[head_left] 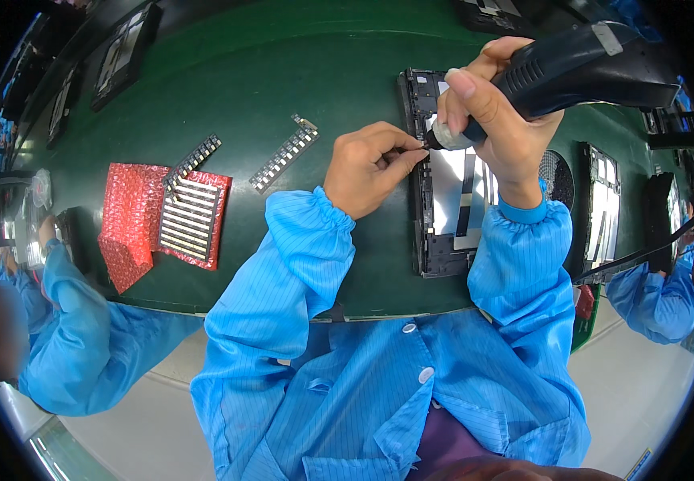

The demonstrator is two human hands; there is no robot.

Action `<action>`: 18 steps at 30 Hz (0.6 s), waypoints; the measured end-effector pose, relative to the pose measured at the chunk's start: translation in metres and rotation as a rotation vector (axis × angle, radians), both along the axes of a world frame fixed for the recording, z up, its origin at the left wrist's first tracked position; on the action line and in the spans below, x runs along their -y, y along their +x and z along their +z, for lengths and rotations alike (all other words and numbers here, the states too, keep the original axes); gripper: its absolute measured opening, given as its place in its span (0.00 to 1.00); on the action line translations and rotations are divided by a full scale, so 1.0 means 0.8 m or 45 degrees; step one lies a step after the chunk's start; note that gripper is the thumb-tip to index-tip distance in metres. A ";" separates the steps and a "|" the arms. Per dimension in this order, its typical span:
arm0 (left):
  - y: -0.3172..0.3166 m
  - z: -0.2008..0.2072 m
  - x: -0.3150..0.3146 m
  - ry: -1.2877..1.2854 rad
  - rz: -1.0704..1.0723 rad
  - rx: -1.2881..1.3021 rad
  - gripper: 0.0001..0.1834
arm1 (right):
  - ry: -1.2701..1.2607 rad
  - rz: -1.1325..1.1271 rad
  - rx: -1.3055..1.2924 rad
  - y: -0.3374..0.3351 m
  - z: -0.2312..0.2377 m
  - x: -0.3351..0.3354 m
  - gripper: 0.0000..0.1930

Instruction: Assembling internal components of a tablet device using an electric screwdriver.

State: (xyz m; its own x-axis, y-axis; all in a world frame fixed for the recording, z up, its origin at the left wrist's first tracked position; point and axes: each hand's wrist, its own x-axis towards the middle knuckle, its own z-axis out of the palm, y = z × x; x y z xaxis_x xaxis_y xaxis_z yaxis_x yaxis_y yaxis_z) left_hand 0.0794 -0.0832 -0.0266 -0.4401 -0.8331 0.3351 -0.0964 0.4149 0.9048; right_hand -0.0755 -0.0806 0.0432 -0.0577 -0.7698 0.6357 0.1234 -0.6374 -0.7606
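Observation:
My right hand (495,112) is wrapped round a black power screwdriver (575,68), its tip pointing down and left. That tip meets the left side of a black-framed device chassis (443,240) with shiny silver panels inside. My left hand (371,164) is closed in a pinch at the same edge, right beside the screwdriver's tip. What the fingertips pinch, if anything, is too small to make out. The chassis lies flat on the green table, partly covered by my right hand and sleeve.
Left of my hands lie a strip of small parts (284,152), a second dark strip (192,167) and red bubble wrap (127,216) under a striped panel (189,218). Another chassis (601,204) and a round black mesh-like thing (555,176) stand right. Co-workers in blue sit at both sides.

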 end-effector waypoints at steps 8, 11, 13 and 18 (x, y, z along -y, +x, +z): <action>0.001 0.001 0.000 0.025 0.002 0.005 0.06 | 0.032 -0.020 0.003 0.004 0.004 -0.002 0.17; 0.000 -0.001 0.000 0.004 0.012 -0.014 0.06 | 0.046 -0.033 0.007 0.005 0.004 -0.003 0.17; 0.000 -0.001 0.000 -0.002 0.020 -0.009 0.06 | 0.036 -0.030 0.010 0.004 0.004 -0.003 0.17; 0.000 -0.001 0.000 0.004 0.024 0.000 0.06 | 0.033 -0.032 0.005 0.004 0.001 -0.002 0.17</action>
